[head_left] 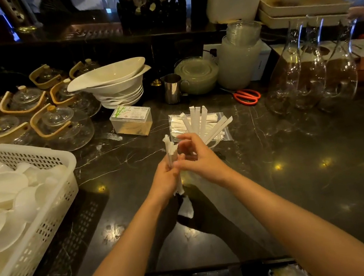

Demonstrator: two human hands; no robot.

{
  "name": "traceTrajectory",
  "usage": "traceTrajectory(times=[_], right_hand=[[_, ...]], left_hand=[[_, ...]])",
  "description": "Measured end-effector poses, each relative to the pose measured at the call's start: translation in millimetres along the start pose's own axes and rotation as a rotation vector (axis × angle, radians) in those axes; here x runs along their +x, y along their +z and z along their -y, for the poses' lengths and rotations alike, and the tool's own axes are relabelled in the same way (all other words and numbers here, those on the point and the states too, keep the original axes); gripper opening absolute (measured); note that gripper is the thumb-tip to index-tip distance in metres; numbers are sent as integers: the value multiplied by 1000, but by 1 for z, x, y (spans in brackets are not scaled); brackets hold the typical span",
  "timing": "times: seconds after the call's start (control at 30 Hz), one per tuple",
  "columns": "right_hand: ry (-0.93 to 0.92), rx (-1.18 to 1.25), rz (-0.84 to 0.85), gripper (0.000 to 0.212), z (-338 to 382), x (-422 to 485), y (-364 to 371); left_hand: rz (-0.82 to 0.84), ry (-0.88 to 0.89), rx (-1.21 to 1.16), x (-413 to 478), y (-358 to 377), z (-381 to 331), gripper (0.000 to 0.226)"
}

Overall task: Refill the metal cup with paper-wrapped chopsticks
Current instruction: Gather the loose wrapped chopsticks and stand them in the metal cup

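Chopsticks (171, 155) sit bundled upright in my left hand (164, 181), gripped; my right hand (196, 156) pinches the bundle too. I should square the ends first — metal cup (172, 88) stands well apart on the table (296, 169).

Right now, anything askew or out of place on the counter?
The top white bowl sits tilted on its stack. Red-handled scissors lie loose near the glass carafes. Paper-wrapped chopsticks fan unevenly from a container hidden behind the right hand.

Both hands (179, 163) around paper-wrapped chopsticks (172, 153) above dark counter (297, 180)
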State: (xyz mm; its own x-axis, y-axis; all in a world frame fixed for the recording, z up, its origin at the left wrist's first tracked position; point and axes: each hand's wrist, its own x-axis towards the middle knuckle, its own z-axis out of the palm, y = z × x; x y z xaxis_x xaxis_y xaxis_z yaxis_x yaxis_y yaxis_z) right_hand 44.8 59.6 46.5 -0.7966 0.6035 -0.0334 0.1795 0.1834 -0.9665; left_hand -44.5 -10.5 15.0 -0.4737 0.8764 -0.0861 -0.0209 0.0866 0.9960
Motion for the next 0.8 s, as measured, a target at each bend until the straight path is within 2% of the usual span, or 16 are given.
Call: traceTrajectory(times=[0.1,0.17,0.23,0.33,0.43,0.6,0.67,0.73,0.8], right_hand=[[-72,178,-29,46,7,1,2],[-92,257,-81,27,11,3,4],[-91,282,-146,11,12,6,4],[-70,170,-172,18,5,9,7],[-41,117,-161,19,-5,10,10],[5,174,-163,15,-10,12,14],[35,256,-147,8,-9,12,12],[51,313,-136,31,-6,11,8],[53,258,-101,50,-5,10,4]], left_hand=[[52,53,90,4,10,4,18],[64,58,72,5,16,6,12],[52,22,103,7,19,10,16],[32,-80,152,9,22,17,20],[21,-80,169,9,24,19,15],[46,-74,222,13,21,26,14],[80,-76,209,15,17,28,24],[112,-56,194,18,15,28,27],[107,-22,222,20,16,26,19]])
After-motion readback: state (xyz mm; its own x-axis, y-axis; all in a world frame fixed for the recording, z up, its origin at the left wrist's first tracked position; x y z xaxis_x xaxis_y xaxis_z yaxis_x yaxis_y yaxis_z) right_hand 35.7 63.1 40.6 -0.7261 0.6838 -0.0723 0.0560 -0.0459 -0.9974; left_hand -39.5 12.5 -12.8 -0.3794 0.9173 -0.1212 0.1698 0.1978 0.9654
